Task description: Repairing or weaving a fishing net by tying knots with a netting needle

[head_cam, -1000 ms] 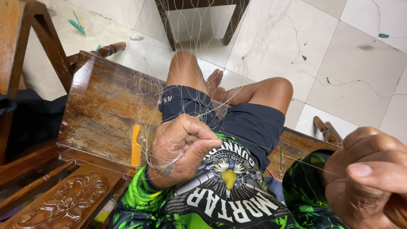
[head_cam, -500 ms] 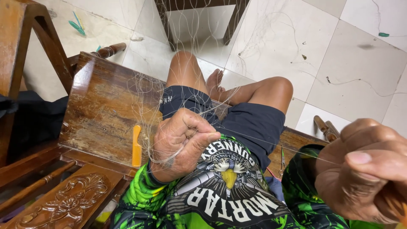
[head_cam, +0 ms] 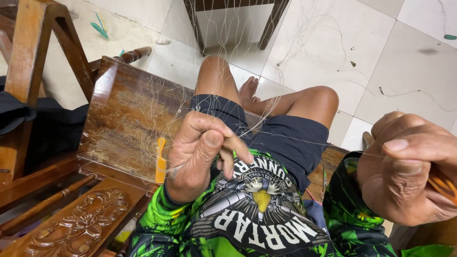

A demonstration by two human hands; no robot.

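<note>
My left hand (head_cam: 202, 154) is held over my lap, fingers curled and pinching the strands of a thin clear fishing net (head_cam: 223, 102) that stretches up toward the floor ahead. My right hand (head_cam: 409, 176) is close to the camera at the right, closed on an orange-brown netting tool (head_cam: 442, 183) of which only a sliver shows. A taut clear line (head_cam: 304, 143) runs from the left hand across to the right hand. I sit cross-legged on a worn wooden bench (head_cam: 128, 119).
An orange comb (head_cam: 161, 161) lies on the bench by my left wrist. A carved wooden armrest (head_cam: 71, 223) is at the lower left, a chair frame (head_cam: 43, 57) at the left. Wooden chair legs (head_cam: 233, 24) stand on the white tile floor (head_cam: 381, 62) ahead, with loose line scattered there.
My left hand has loosened from a tight fist, the fingers now spread and pinching the net. The right hand has drawn slightly farther right with the line taut.
</note>
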